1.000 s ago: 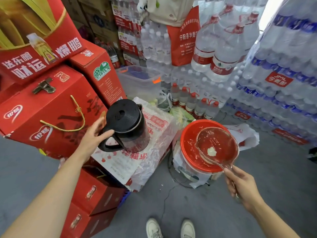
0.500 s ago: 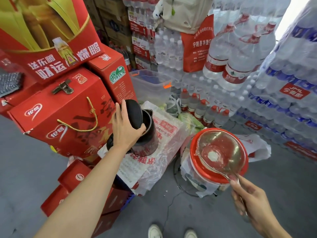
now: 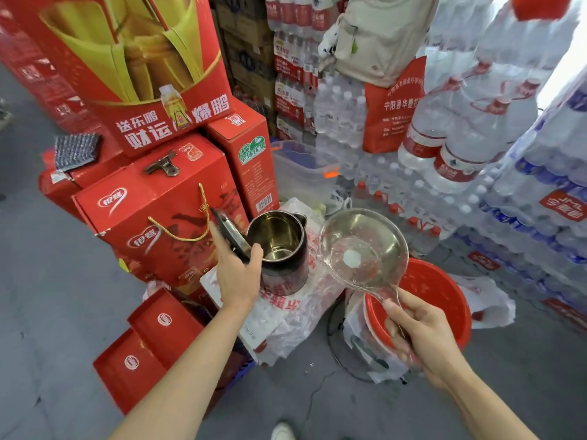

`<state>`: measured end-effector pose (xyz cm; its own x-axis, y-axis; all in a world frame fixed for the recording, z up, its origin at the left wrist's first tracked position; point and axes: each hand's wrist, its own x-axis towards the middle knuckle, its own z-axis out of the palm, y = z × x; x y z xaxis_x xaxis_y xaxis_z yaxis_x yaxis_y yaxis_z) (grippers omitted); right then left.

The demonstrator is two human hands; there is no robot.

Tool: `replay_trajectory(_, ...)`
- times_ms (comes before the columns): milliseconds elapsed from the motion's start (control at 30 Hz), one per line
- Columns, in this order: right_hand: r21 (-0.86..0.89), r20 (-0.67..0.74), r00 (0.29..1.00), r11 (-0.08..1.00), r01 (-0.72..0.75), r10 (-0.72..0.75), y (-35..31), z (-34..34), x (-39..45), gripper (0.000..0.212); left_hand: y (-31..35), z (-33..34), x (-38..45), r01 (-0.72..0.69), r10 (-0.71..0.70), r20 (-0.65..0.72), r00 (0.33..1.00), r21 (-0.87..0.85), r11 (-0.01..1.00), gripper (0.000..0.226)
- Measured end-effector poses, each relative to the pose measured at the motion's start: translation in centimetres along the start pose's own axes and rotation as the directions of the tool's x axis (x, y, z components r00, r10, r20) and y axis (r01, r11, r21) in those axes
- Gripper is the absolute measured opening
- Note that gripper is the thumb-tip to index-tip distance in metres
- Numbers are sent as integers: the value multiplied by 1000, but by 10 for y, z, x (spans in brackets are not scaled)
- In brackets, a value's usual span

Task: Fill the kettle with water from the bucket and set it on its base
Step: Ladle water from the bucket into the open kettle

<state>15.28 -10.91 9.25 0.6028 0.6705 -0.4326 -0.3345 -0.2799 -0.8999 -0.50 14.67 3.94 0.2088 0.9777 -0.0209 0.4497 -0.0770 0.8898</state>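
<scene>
- Currently, head view only: left hand [image 3: 236, 274] reaches forward with the arm extended, back of hand up, fingers [image 3: 255, 254] clamped on the black lid [image 3: 229, 235], which is tipped back and stands open.
- kettle [image 3: 279, 252] sits upright on a plastic-wrapped pack [image 3: 286, 315] in front of the red gift boxes [image 3: 152, 211]; steel interior is exposed, spout points away from the camera.
- right hand [image 3: 419, 335] is lower right, wrist bent, fingers wrapped around the handle of a clear ladle [image 3: 363, 247].
- ladle bowl is raised, just right of the kettle mouth and roughly level with it; cannot tell if they touch.
- red bucket [image 3: 444, 300] stands on the floor right of the pack, under the ladle handle, near the stacked bottled water [image 3: 524, 185].
</scene>
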Motion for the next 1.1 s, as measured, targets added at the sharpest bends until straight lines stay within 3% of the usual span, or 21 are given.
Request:
replay_trajectory(167,-45,41,999,998,37,-35,-16,29,21,21,8,-15,-1,-159,161,0,987,154,975,108)
replay_trajectory(367,-151,62,995,984,93,-84,-35,58,35,14,16,-35,9,-416,404,118,907,400,817,113)
replay_trajectory(567,-243,41,996,966,90,-82,-36,70,49,26,19,-43,11,-446,418,171,892,482,755,102)
replay_trajectory(767,-361,-9,997,930,65,-73,-33,75,63,42,16,-51,13,-483,421,237,875,472,737,107)
replay_trajectory(1100,-478,-56,986,871,114,-160,-43,85,70,41,12,-60,19,-547,450,311,837,478,687,111)
